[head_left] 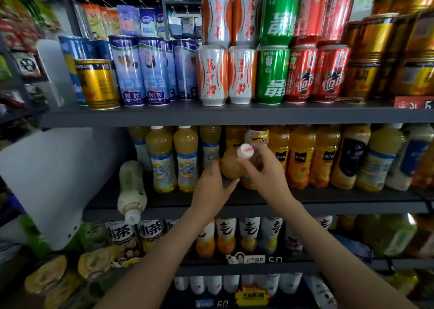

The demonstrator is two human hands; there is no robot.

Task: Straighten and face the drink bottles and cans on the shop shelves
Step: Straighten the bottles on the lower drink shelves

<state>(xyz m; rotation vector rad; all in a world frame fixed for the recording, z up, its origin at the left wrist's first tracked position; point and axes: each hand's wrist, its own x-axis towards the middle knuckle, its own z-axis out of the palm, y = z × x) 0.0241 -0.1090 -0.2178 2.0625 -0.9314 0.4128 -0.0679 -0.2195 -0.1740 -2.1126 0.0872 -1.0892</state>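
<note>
A yellow juice bottle [231,165] with a white cap is tilted toward me over the middle shelf [328,206]. My left hand [211,189] grips its body from below. My right hand [263,167] holds it near the neck, fingers curled just under the cap. Two upright yellow juice bottles [173,158] stand to the left, and orange juice bottles [303,156] stand to the right. A pale milky bottle [131,191] lies on its side at the shelf's left end, its cap pointing toward me past the edge.
The top shelf [211,116] carries stacked cans: blue, white-orange, green, red, gold. A gold can [97,83] stands in front of the blue ones. A white divider panel [51,182] closes the left side. Tea bottles [150,233] fill the shelf below.
</note>
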